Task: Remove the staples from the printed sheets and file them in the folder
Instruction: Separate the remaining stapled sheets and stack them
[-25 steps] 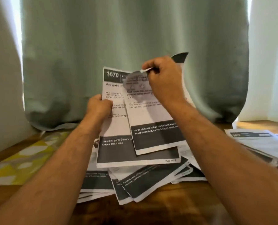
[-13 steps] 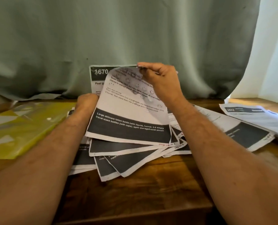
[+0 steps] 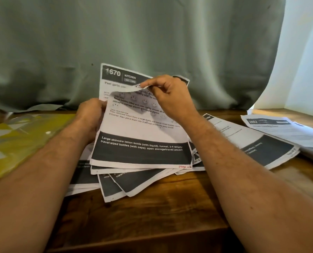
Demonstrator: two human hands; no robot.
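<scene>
The top sheet [image 3: 143, 128] is pinched at its bent-over top edge by the right hand [image 3: 172, 95]. Its left side is held by the left hand [image 3: 91, 114]. More printed sheets [image 3: 132, 181] are spread on the wooden table [image 3: 152, 216]. A yellow folder [image 3: 18, 139] is seen at the left.

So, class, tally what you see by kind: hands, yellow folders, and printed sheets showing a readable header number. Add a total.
Hands: 2, left hand and right hand
Yellow folder: 1
Numbered sheets: 2, sheet 1670 and sheet 2652
Total: 5
</scene>
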